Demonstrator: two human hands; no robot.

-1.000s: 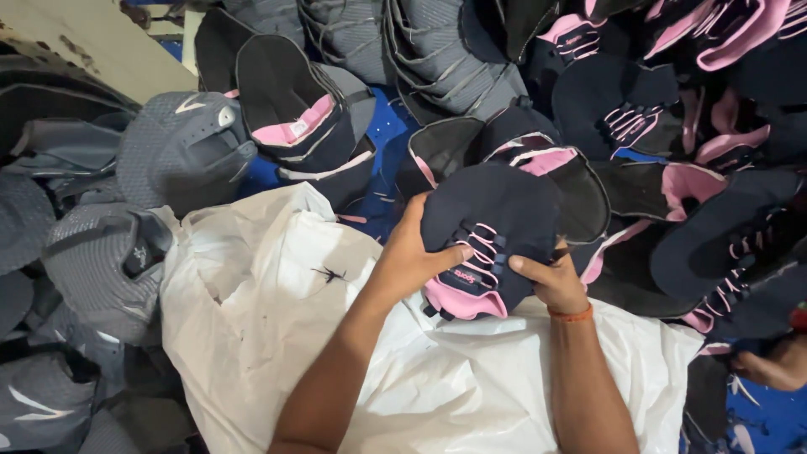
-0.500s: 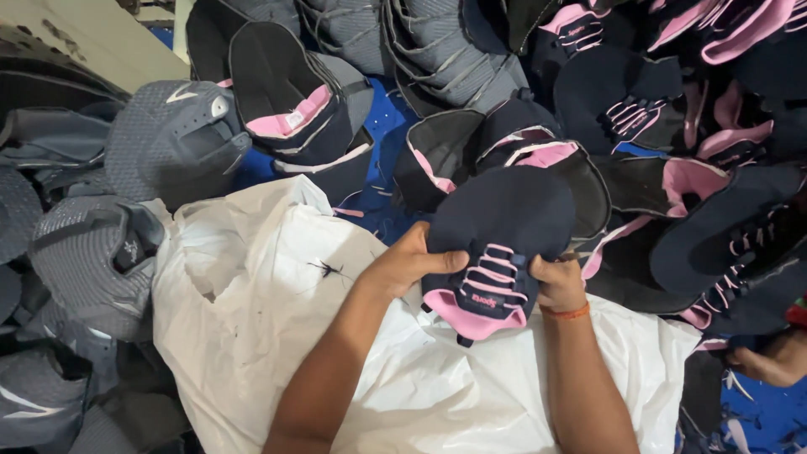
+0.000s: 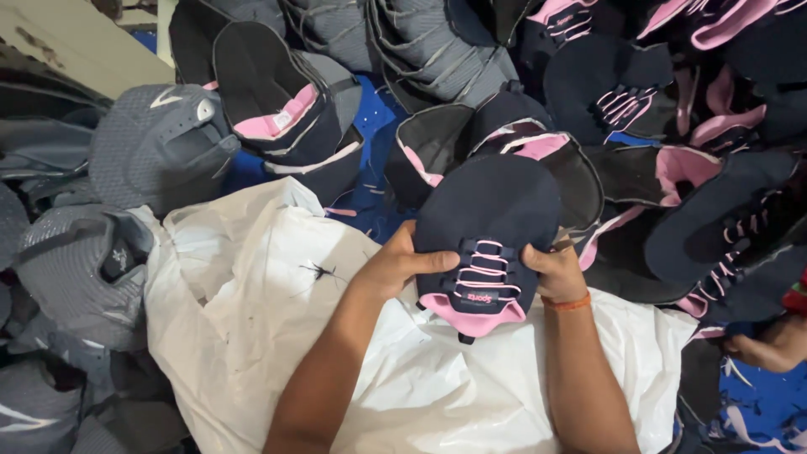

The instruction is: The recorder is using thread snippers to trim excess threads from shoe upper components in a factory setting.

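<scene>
- Head view: a navy shoe upper [image 3: 487, 244] with pink lining and pink lace loops is held up between both hands, over a white woven sack [image 3: 277, 336] that lies below the forearms.
- The left hand [image 3: 399, 269] is closed on the upper's left edge, thumb laid across the laced front, fingers hidden behind.
- The right hand [image 3: 555, 269] is curled round the right edge, an orange thread bracelet [image 3: 565, 303] at its wrist; its fingertips cannot be seen.
- Beyond the hands, more navy and pink uppers [image 3: 672, 126] are heaped; to the left of the left hand, grey uppers [image 3: 151, 151] are piled.
- Another person's hand [image 3: 769, 345] shows at the right edge, well apart.
- The step in hand is judged to be the checking or straightening of one upper; the next move would call for a steady two-sided grip.
</scene>
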